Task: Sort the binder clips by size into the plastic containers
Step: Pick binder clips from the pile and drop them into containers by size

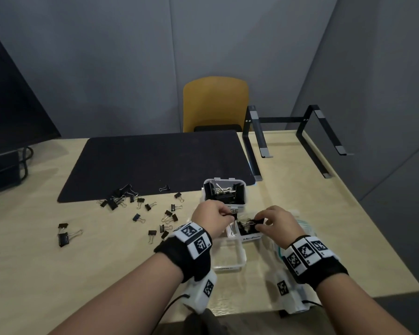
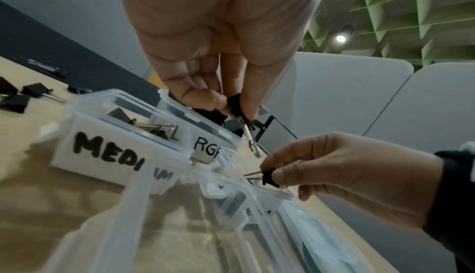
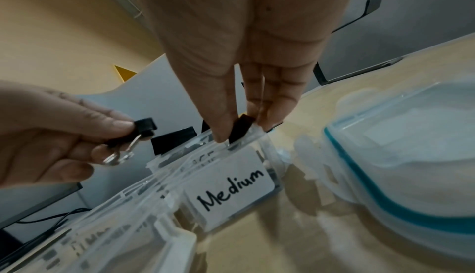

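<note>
Head view showed both hands, left hand [image 1: 212,215] and right hand [image 1: 277,220], each pinching a binder clip [image 2: 237,104] over the medium container [image 1: 248,234], release judged next.

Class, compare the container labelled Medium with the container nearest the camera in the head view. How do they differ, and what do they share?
The Medium container holds black binder clips, while the nearest container looks empty. The right hand pinches a clip over the Medium container; no hand is over the nearest container. The Medium container's label reads clearly; the nearest container's label is too blurred to read. Both are clear plastic, lidless, and stand on the table.
</note>
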A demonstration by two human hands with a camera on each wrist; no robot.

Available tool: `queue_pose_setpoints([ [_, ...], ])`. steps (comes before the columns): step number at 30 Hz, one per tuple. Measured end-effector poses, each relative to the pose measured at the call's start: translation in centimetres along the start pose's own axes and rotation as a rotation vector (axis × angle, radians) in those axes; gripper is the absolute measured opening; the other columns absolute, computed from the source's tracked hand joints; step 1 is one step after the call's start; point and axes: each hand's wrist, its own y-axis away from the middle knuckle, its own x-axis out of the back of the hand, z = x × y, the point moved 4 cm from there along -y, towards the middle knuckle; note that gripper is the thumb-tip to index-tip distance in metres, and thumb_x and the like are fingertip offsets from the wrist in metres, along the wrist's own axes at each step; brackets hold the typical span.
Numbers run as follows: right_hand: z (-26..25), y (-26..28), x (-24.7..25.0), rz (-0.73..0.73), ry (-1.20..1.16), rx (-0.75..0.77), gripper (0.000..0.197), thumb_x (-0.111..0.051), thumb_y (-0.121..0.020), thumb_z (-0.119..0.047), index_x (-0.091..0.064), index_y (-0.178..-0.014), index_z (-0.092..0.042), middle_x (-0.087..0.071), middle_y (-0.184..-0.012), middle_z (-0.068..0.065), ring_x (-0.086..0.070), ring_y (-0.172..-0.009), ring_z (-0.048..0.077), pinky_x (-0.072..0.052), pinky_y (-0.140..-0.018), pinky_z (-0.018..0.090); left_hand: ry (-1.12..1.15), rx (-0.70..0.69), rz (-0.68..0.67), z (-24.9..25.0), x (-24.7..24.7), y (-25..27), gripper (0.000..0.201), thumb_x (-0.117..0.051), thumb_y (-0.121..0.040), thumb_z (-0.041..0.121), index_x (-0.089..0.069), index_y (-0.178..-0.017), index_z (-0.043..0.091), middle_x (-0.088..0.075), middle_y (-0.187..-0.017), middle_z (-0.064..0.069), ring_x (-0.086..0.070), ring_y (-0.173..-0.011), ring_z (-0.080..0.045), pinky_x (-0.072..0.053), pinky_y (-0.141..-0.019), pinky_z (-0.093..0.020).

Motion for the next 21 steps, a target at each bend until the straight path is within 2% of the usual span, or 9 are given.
queue_pose_setpoints([
  [2, 0.0, -0.1, -0.1, 0.005, -0.025, -0.004, 0.019, -0.068, -0.082, -0.020, -0.070, -0.101, -0.020, -0.055, -0.104, 0.001, -0.055, -0.082, 0.015, -0.043, -0.081, 0.024, -0.019, 0.025, 0.019, 0.3, -0.4, -0.6, 0.015, -0.066, -0.086, 0.029, -0.072, -0.094, 0.018, -0.068, -0.087, 0.003, -0.062, -0.084, -0.013, -0.051, -0.075, -0.028],
  [6, 0.2, 0.0, -0.2, 0.025, -0.034, -0.020, 0.026, -0.069, -0.081, -0.021, -0.061, -0.105, -0.017, -0.054, -0.102, -0.003, -0.054, -0.080, 0.013, -0.039, -0.074, 0.021, -0.142, 0.029, 0.019, 1.3, -1.4, -1.5, 0.017, -0.059, -0.089, 0.034, -0.069, -0.090, 0.021, -0.070, -0.085, 0.003, -0.059, -0.076, -0.013, -0.045, -0.065, -0.025],
  [9, 0.4, 0.1, -0.2, 0.036, -0.062, -0.028, 0.028, -0.071, -0.080, -0.021, -0.058, -0.104, -0.016, -0.054, -0.099, -0.004, -0.055, -0.082, 0.014, -0.040, -0.073, 0.021, -0.199, 0.063, 0.032, 1.7, -2.1, -2.0, 0.018, -0.054, -0.090, 0.036, -0.064, -0.091, 0.020, -0.068, -0.091, 0.001, -0.061, -0.084, -0.017, -0.046, -0.069, -0.028],
  [13, 0.5, 0.1, -0.2, 0.024, -0.073, -0.022, 0.028, -0.071, -0.079, -0.021, -0.061, -0.104, -0.016, -0.053, -0.098, -0.004, -0.056, -0.082, 0.014, -0.041, -0.073, 0.021, -0.277, 0.050, -0.030, 2.0, -2.7, -2.2, 0.021, -0.051, -0.092, 0.034, -0.060, -0.093, 0.015, -0.067, -0.091, -0.005, -0.063, -0.087, -0.025, -0.050, -0.074, -0.033],
  [17, 0.6, 0.0, -0.2, 0.033, -0.056, -0.006, 0.023, -0.069, -0.080, -0.020, -0.062, -0.102, -0.018, -0.052, -0.094, -0.004, -0.053, -0.079, 0.011, -0.039, -0.071, 0.020, -0.374, -0.017, -0.081, 1.9, -2.6, -2.0, 0.008, -0.056, -0.087, 0.026, -0.057, -0.083, 0.020, -0.065, -0.093, -0.002, -0.061, -0.088, -0.023, -0.047, -0.071, -0.030],
  [18, 0.6, 0.0, -0.2, 0.040, -0.051, 0.002, 0.021, -0.068, -0.081, -0.019, -0.062, -0.101, -0.017, -0.053, -0.093, -0.004, -0.053, -0.078, 0.011, -0.038, -0.071, 0.020, -0.373, -0.034, -0.085, 1.9, -2.5, -1.9, 0.004, -0.056, -0.086, 0.024, -0.058, -0.087, 0.020, -0.064, -0.095, -0.001, -0.060, -0.089, -0.023, -0.048, -0.072, -0.031],
  [21, 0.6, 0.0, 0.0, 0.050, -0.021, 0.016, 0.015, -0.063, -0.084, -0.019, -0.065, -0.099, -0.017, -0.055, -0.092, -0.004, -0.053, -0.078, 0.011, -0.039, -0.072, 0.020, -0.403, -0.108, -0.146, 1.9, -2.9, -1.8, 0.022, -0.055, -0.088, 0.022, -0.062, -0.108, 0.024, -0.058, -0.110, 0.000, -0.058, -0.099, -0.024, -0.050, -0.084, -0.035],
])
